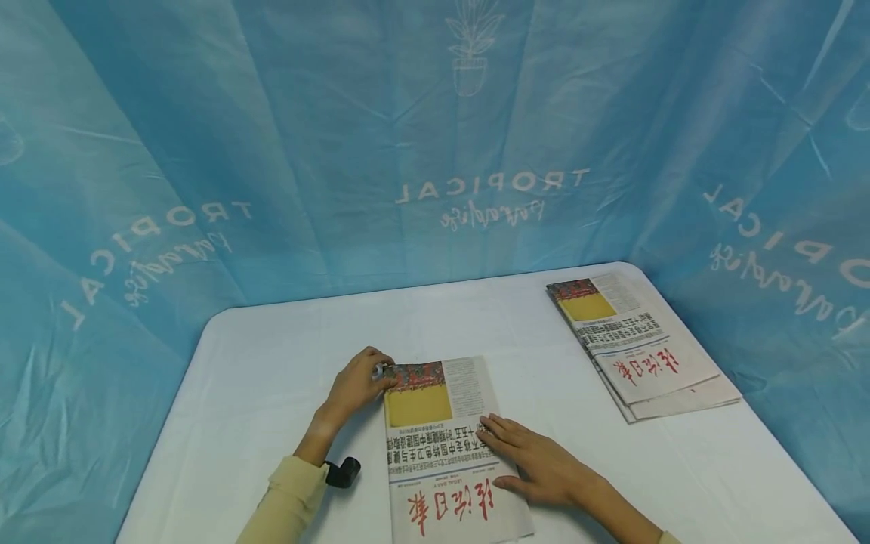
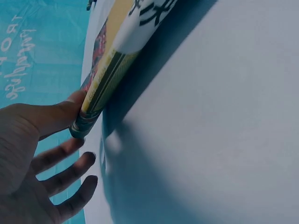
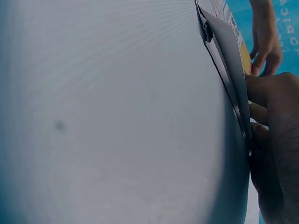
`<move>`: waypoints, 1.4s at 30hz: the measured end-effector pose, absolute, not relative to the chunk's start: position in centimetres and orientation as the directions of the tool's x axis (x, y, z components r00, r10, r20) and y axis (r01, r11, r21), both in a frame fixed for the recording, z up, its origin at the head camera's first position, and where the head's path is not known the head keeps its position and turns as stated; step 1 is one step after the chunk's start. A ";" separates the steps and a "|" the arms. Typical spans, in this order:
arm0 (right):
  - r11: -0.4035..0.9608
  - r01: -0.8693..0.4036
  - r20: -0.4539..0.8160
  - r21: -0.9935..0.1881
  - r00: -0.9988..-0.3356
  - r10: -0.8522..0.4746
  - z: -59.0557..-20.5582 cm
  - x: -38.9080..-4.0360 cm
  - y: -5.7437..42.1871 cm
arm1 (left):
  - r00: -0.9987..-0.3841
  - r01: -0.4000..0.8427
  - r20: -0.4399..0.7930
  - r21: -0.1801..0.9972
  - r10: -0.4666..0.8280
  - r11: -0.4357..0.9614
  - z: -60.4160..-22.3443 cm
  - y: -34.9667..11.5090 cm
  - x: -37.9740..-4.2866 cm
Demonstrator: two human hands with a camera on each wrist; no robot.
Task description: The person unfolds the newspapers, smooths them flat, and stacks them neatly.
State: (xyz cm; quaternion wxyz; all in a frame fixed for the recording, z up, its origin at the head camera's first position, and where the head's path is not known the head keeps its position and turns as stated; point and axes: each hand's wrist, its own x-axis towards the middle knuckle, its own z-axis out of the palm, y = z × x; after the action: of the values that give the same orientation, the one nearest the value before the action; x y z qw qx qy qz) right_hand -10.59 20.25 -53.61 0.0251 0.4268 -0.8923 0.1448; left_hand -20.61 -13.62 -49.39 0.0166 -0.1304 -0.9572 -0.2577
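Note:
A folded newspaper (image 1: 442, 446) with red title characters and a yellow picture lies on the white table in front of me. My left hand (image 1: 360, 381) pinches its far left corner between thumb and forefinger. In the left wrist view the folded edge (image 2: 110, 77) shows above the table, and the other fingers of that hand are spread below it. My right hand (image 1: 537, 461) rests on the newspaper's right side with fingers extended. In the right wrist view the layered paper edge (image 3: 229, 70) gapes slightly beside the right hand (image 3: 275, 126).
A small stack of similar folded newspapers (image 1: 639, 340) lies at the table's back right, its sheets slightly offset. Blue curtains (image 1: 435, 151) with white lettering hang behind and on both sides of the white table (image 1: 285, 363). A black device (image 1: 343, 472) is strapped at the left wrist.

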 end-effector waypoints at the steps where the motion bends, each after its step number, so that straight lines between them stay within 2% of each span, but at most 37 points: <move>1: 0.594 -0.768 0.166 -0.240 -0.635 -0.755 -53.6 -10.6 20.2 | -0.964 0.262 0.101 0.496 0.245 0.828 -49.4 -13.6 -20.8; 7: 0.593 -0.766 0.156 -0.246 -0.636 -0.756 -53.7 -10.6 20.0 | -0.949 0.228 -0.026 0.634 0.315 0.739 -49.2 -13.2 -22.3; 9: 0.593 -0.767 0.155 -0.246 -0.635 -0.757 -53.8 -10.6 20.0 | -0.930 0.225 -0.081 0.648 0.359 0.728 -49.0 -12.7 -22.9; 15: 0.588 -0.768 0.163 -0.254 -0.633 -0.757 -53.9 -10.5 19.8 | -0.882 0.275 -0.193 0.531 0.430 0.802 -48.1 -10.4 -24.0; 19: 0.589 -0.765 0.160 -0.260 -0.636 -0.755 -53.9 -10.5 19.6 | -0.884 0.292 -0.226 0.418 0.409 0.861 -47.5 -9.6 -24.1; 21: 0.594 -0.763 0.157 -0.254 -0.639 -0.753 -53.9 -10.4 19.5 | -0.889 0.297 -0.214 0.402 0.404 0.866 -47.4 -9.6 -24.1; 25: 0.597 -0.764 0.152 -0.244 -0.638 -0.755 -53.7 -10.3 19.6 | -0.874 0.299 -0.181 0.531 0.451 0.793 -47.8 -10.3 -24.1; 29: 0.594 -0.768 0.148 -0.241 -0.634 -0.759 -53.6 -10.2 19.8 | -0.822 0.316 -0.153 0.678 0.549 0.664 -48.6 -11.2 -24.3; 32: 0.587 -0.772 0.154 -0.244 -0.628 -0.763 -53.5 -10.2 20.0 | -0.798 0.331 -0.133 0.718 0.588 0.612 -48.9 -11.7 -24.2; 37: 0.593 -0.765 0.173 -0.252 -0.638 -0.750 -53.5 -10.4 20.7 | -0.793 0.293 -0.117 0.788 0.598 0.542 -49.1 -12.1 -24.0; 42: 0.610 -0.713 0.184 -0.344 -0.689 -0.701 -53.3 -10.8 21.6 | -0.789 0.292 -0.075 0.827 0.610 0.480 -49.1 -12.1 -24.2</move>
State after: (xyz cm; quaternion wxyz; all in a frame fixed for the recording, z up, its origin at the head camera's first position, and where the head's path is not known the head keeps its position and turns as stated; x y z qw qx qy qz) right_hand -10.80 21.61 -53.27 0.0153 0.3942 -0.8972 0.1985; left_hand -24.19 -12.08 -49.13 -0.1830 -0.2685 -0.8404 -0.4338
